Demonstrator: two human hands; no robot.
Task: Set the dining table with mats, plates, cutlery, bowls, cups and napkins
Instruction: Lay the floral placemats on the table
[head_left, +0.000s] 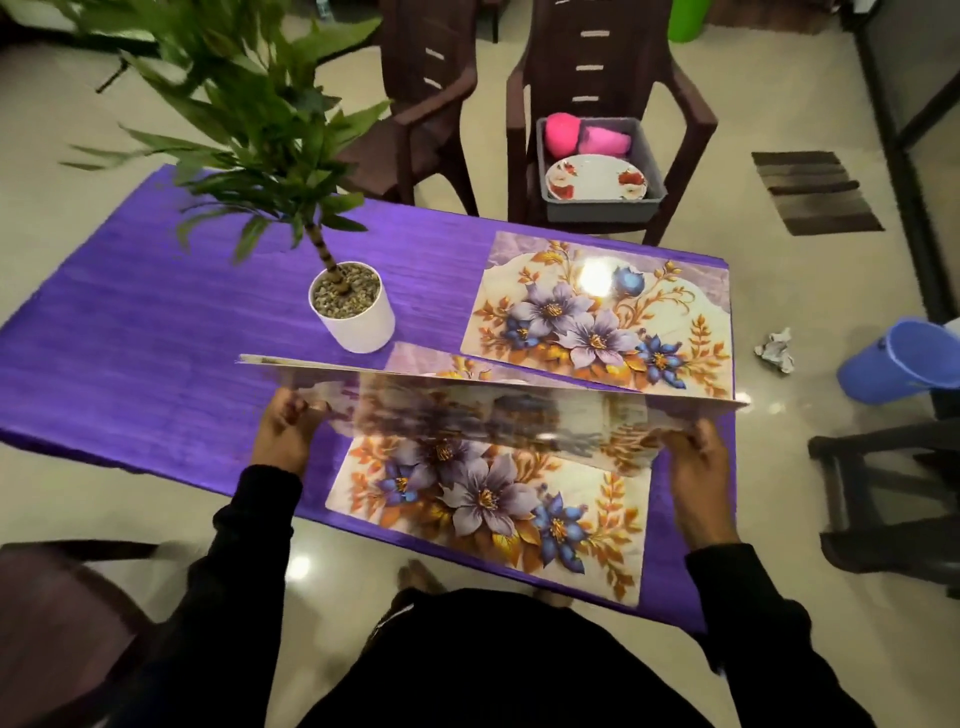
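Gripping a stack of mats (493, 410) by its ends with both hands (283, 434) (698, 467); at 1 o'clock, grey tub (655, 171) holding plate (596, 179), pink cups (587, 136).

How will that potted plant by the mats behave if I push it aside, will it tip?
The potted plant may tip: its foliage spreads far wider than the narrow white pot. The gravel filling the pot probably adds low weight, which should steady it. On the purple tablecloth it may drag and bunch the fabric rather than slide, so pushing low on the pot looks safer.
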